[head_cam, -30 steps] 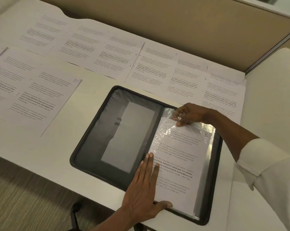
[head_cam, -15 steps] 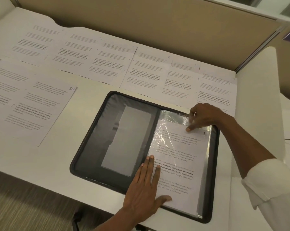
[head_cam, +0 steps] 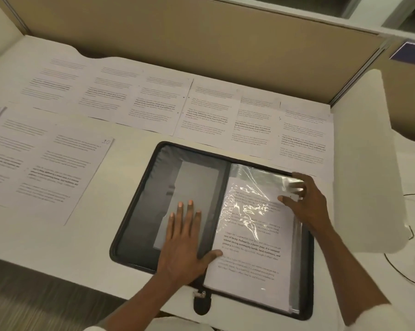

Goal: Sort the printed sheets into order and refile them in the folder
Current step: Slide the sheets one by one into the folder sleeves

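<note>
A black zip folder [head_cam: 139,211] lies open on the white desk. Its right half holds clear plastic sleeves, the top one [head_cam: 256,185] with a printed sheet [head_cam: 249,254] inside. My left hand [head_cam: 185,244] lies flat with straight fingers on the folder's left inner cover and spine, thumb touching the sheet's left edge. My right hand [head_cam: 306,201] rests with spread fingers on the sleeve's upper right corner. Several printed sheets [head_cam: 206,108] lie in a row behind the folder. Others lie at the left, one [head_cam: 63,173] marked 10.
A beige partition [head_cam: 201,37] walls the desk's far side. A white side panel [head_cam: 366,163] stands right of the folder. Black cables [head_cam: 411,235] trail at the far right. The folder's zip pull [head_cam: 201,299] hangs over the desk's front edge above the carpet.
My left hand slid left from the sheet onto the folder's inner cover. My right hand went from pinching the sleeve's top to lying spread on its upper right corner.
</note>
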Available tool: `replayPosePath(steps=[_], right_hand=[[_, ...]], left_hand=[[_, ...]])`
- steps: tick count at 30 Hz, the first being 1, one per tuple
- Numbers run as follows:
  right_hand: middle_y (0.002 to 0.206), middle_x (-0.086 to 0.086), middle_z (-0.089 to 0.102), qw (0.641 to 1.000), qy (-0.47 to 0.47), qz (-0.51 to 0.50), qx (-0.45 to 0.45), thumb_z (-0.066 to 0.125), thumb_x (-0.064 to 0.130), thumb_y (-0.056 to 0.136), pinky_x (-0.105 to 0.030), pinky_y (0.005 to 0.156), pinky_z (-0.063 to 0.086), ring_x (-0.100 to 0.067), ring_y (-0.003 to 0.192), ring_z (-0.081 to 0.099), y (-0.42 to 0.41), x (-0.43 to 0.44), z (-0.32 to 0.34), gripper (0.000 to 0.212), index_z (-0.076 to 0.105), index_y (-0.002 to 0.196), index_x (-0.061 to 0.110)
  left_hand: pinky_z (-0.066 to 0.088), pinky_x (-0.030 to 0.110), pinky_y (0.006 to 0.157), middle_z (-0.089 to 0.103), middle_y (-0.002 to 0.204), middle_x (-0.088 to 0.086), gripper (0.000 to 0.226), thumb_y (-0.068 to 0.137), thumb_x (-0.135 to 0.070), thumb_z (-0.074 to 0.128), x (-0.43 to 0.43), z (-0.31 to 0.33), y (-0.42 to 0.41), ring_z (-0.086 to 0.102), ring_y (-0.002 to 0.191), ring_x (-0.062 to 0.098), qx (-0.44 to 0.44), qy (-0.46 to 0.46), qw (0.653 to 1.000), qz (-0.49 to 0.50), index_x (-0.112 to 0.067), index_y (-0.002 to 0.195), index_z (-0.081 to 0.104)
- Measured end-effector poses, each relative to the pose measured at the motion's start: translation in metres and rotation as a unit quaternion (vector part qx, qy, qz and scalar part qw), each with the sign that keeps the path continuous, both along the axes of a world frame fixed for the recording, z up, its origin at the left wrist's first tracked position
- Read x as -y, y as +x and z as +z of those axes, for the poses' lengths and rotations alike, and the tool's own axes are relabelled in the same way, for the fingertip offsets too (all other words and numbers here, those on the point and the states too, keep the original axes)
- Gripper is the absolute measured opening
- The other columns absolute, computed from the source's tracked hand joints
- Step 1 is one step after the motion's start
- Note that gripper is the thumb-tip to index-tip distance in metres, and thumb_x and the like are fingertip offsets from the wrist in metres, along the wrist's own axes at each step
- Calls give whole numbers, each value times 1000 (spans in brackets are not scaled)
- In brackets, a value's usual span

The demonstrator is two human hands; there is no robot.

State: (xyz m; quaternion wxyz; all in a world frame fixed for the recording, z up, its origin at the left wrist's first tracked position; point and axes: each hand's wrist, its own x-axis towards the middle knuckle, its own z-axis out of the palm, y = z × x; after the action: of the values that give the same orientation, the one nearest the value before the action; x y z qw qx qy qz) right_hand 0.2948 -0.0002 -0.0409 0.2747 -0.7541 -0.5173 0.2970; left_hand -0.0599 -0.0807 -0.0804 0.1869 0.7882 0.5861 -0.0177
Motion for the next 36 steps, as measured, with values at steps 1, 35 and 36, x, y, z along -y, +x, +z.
replayPosePath(steps=[1,35,36], right_hand=[[118,5,68,999,23,-22,-15,94,18,77,-21,78,51,-12,100,68,-5,11,-3,90,44,151,28],[109,7,76,957,-58,-111,-261,81,27,92,-30,69,63,-13,84,78,-79,58,10,40,60,126,24],[103,6,78,958,-78,-94,-261,82,28,91,-24,62,61,-12,80,79,-81,64,16,32,64,118,22]], left_hand=[[8,64,129,-24,174,10,121,86,-98,26,1,-1,-2,-22,160,34,-8,3,1000,-8,-15,168,-6],[8,68,127,-17,176,5,122,86,-96,34,8,-3,-51,-16,162,34,-68,38,996,31,-16,169,-6],[8,68,127,-16,176,5,120,87,-95,33,9,-4,-51,-16,162,34,-64,37,997,32,-16,169,-5]])
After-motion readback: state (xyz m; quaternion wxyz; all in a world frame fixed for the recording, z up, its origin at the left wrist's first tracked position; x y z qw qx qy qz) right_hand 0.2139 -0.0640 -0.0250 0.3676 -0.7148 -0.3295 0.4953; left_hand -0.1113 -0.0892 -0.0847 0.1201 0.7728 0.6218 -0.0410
